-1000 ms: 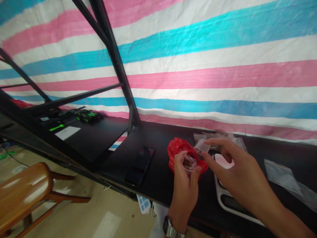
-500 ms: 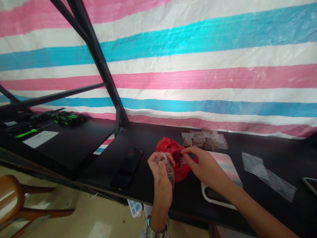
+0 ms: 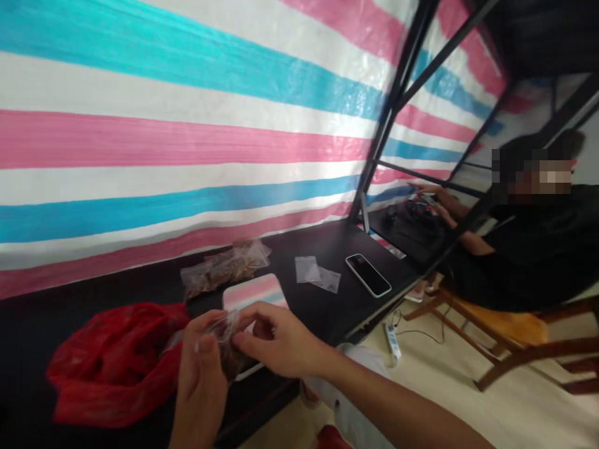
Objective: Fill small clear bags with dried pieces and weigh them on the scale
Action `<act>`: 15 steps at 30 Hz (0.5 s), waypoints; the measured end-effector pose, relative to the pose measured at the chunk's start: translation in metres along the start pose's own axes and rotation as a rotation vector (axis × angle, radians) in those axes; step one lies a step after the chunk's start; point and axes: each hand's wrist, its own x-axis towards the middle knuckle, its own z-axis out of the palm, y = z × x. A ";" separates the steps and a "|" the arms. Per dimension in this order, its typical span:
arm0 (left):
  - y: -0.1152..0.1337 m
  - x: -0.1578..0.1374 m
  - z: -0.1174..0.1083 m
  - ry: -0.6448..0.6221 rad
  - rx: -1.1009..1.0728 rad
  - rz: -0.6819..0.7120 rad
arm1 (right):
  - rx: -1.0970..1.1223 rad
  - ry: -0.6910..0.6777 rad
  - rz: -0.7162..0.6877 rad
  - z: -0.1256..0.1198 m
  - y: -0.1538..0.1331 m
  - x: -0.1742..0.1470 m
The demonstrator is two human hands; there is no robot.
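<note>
A small clear zip bag (image 3: 229, 358) of brown dried bits is held between my two hands, over the front of a white digital scale (image 3: 256, 292) with a shiny plate. My left hand (image 3: 201, 368) is closed around the bag's side, thumb toward me. At the bag's top, the fingers of my right hand (image 3: 276, 340) pinch the clear plastic. To the left of my left hand, a crumpled red plastic bag (image 3: 116, 365) lies on the black table (image 3: 322, 237). The bag's lower part and the scale's front are partly hidden by my hands.
Filled clear bags (image 3: 224, 268) lie behind the scale. Flat clear bags (image 3: 316, 273) and a phone (image 3: 368, 275) are to its right. Black metal posts (image 3: 390, 106) stand at the table's right end. Beyond them a person in black (image 3: 528, 249) sits at another table.
My view has swung right, bringing the seated person into sight. My right hand has left the red bag and come to the top of the zip bag in my left hand.
</note>
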 end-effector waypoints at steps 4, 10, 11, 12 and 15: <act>0.007 0.002 0.013 -0.035 0.134 0.050 | 0.041 0.058 -0.043 -0.010 0.007 0.006; 0.025 0.035 0.038 -0.130 0.130 0.109 | -0.019 0.099 -0.084 -0.039 0.011 0.040; 0.026 0.043 0.040 -0.165 0.154 0.119 | -0.018 0.059 -0.081 -0.047 0.010 0.047; 0.028 0.051 0.041 -0.183 0.183 0.137 | -0.020 0.010 -0.072 -0.056 0.009 0.053; 0.029 0.066 0.042 -0.215 0.250 0.154 | -0.029 -0.041 -0.067 -0.074 0.008 0.066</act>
